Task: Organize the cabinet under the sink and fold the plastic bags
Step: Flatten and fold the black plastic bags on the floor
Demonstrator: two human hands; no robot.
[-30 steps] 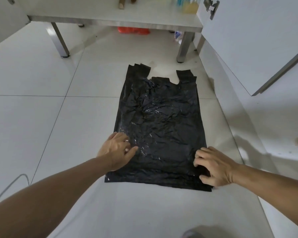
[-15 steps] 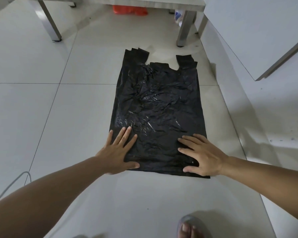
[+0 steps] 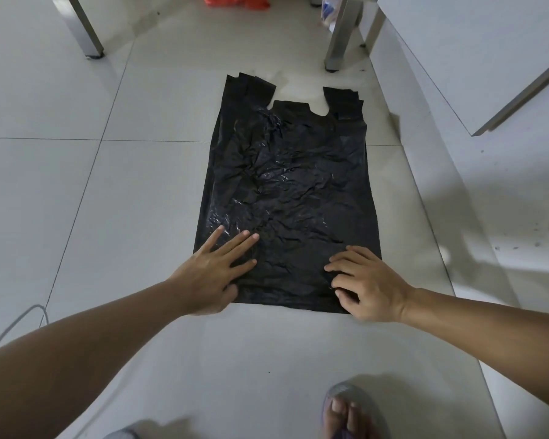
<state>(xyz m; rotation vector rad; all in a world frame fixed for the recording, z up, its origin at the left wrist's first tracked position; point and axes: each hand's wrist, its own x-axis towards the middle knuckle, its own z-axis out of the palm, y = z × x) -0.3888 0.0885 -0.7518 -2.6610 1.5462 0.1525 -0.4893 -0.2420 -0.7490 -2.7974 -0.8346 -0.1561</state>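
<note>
A black plastic bag (image 3: 286,198), no print legible, is lying flat on the tiled floor (image 3: 108,191). The left hand (image 3: 214,270) is pressing it with straight fingers; the right hand (image 3: 366,282) is resting on it, fingers bent. Metal legs (image 3: 338,33) are standing beyond.

Dim, flat indoor light, cool grey cast. Pale glare on floor tiles (image 3: 86,191) at upper centre of frame, just beyond black bag (image 3: 289,198); small glints on bag's creases. Soft broad shadows at right of frame and lower centre under forearms. Wide-angle bend: tile joints and cabinet door (image 3: 476,58) edge splay toward corners. Centre sharp; foot (image 3: 346,416) at bottom edge soft
</note>
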